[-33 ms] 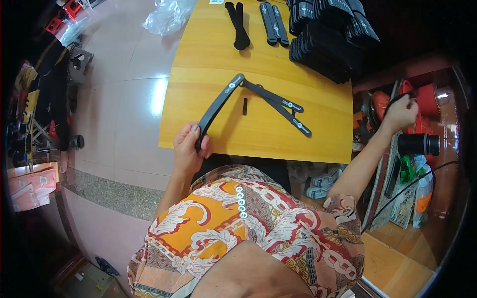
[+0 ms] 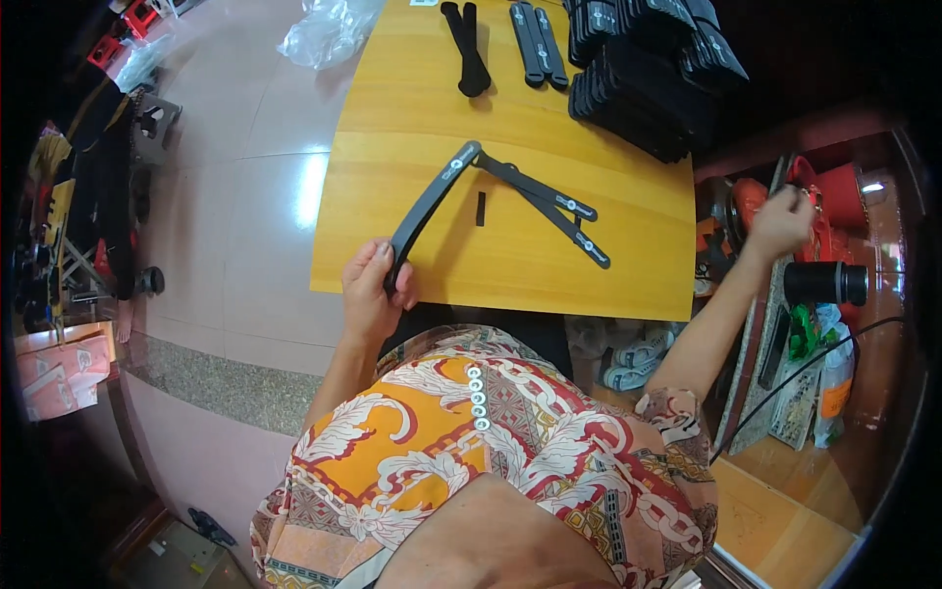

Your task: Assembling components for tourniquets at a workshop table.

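Observation:
My left hand (image 2: 371,280) is closed on the near end of a black strap (image 2: 430,211) with a white print, which rises at a slant over the yellow table. Its far end meets the ends of two more black straps (image 2: 554,201), spread in a V; whether they are joined I cannot tell. Left of these lies a short black strip (image 2: 481,208). Off the table's right side, my right hand (image 2: 785,221) has its fingers closed near red things on a shelf. What it holds, if anything, is hidden.
The yellow table (image 2: 392,167) bears stacks of black straps (image 2: 638,103) at the far right, three flat straps (image 2: 538,47) beside them and a crossed dark pair (image 2: 467,54). A black cylinder (image 2: 826,284) stands out below my right hand. Clear plastic (image 2: 329,34) lies on the floor.
My right hand has shifted slightly left and toward the table; a dark band seen by its fingers before is now out of sight. My left hand keeps its hold on the strap.

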Demonstrator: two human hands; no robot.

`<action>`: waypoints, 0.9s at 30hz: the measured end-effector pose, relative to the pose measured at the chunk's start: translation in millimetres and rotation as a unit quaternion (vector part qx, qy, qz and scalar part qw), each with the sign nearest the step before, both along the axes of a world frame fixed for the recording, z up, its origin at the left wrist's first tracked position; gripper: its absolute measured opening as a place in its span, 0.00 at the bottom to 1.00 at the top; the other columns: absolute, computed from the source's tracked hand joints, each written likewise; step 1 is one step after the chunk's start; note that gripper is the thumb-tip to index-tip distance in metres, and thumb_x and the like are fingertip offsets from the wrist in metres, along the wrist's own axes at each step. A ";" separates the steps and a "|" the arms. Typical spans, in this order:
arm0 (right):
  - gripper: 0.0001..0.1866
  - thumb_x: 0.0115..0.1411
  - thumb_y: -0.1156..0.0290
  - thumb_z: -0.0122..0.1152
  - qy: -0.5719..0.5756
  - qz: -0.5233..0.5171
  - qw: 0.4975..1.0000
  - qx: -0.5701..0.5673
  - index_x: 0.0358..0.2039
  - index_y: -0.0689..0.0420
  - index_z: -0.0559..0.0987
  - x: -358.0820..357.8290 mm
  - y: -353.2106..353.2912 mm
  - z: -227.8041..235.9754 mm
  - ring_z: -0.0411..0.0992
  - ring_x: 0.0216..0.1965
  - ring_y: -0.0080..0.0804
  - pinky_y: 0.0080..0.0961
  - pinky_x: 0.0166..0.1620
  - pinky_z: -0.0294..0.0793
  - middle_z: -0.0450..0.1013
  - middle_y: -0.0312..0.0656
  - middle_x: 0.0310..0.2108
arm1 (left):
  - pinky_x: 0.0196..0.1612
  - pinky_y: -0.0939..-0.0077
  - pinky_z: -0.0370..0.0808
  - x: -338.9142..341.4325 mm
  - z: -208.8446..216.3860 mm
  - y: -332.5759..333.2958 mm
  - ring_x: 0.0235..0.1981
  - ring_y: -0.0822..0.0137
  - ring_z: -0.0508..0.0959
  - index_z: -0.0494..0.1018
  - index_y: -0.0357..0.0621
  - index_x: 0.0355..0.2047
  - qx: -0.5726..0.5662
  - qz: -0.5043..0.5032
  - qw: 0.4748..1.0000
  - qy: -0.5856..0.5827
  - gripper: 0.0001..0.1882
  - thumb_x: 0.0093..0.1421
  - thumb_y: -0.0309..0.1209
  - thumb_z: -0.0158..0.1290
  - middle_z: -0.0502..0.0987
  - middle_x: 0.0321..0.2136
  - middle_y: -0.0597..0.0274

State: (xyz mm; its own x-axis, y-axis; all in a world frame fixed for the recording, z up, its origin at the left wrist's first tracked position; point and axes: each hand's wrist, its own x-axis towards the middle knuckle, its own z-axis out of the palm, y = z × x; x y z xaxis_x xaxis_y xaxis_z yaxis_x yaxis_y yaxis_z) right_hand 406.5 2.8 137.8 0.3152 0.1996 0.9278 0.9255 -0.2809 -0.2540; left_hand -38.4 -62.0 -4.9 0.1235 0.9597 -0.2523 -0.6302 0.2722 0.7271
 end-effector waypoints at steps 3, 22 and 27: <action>0.06 0.51 0.75 0.48 -0.122 0.083 0.980 -0.137 0.26 0.60 0.75 -27.2 9.7 -58.4 0.69 0.29 0.44 0.34 0.32 0.70 0.70 0.46 0.25 | 0.12 0.80 0.58 9.1 2.0 5.9 0.08 0.75 0.57 0.64 0.42 0.32 -0.013 0.007 1.000 -0.009 0.10 0.62 0.36 0.40 0.62 0.11 0.66; 0.16 0.51 0.67 0.58 0.088 0.431 0.785 -0.437 0.39 0.63 0.75 -180.3 35.1 -102.6 0.72 0.38 0.41 0.28 0.40 0.71 0.73 0.50 0.37 | 0.13 0.78 0.58 2.4 2.2 -7.2 0.09 0.74 0.57 0.64 0.41 0.35 -0.018 -0.001 0.996 -0.087 0.10 0.62 0.35 0.40 0.62 0.11 0.63; 0.19 0.49 0.69 0.60 0.127 0.447 0.728 -0.505 0.42 0.64 0.73 -186.8 19.6 -97.8 0.73 0.36 0.41 0.29 0.38 0.71 0.74 0.49 0.35 | 0.13 0.78 0.57 -5.2 7.3 -5.9 0.09 0.75 0.56 0.65 0.40 0.36 0.046 -0.024 0.994 -0.095 0.11 0.62 0.35 0.40 0.62 0.11 0.63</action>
State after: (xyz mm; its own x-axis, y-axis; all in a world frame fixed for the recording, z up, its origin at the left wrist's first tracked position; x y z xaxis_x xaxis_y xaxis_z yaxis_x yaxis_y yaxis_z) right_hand 219.7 22.4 40.0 -0.2229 0.9696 0.1012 0.8125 0.2421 -0.5303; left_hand -43.6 -68.0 2.4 0.2064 0.9697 -0.1307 -0.7464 0.2424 0.6198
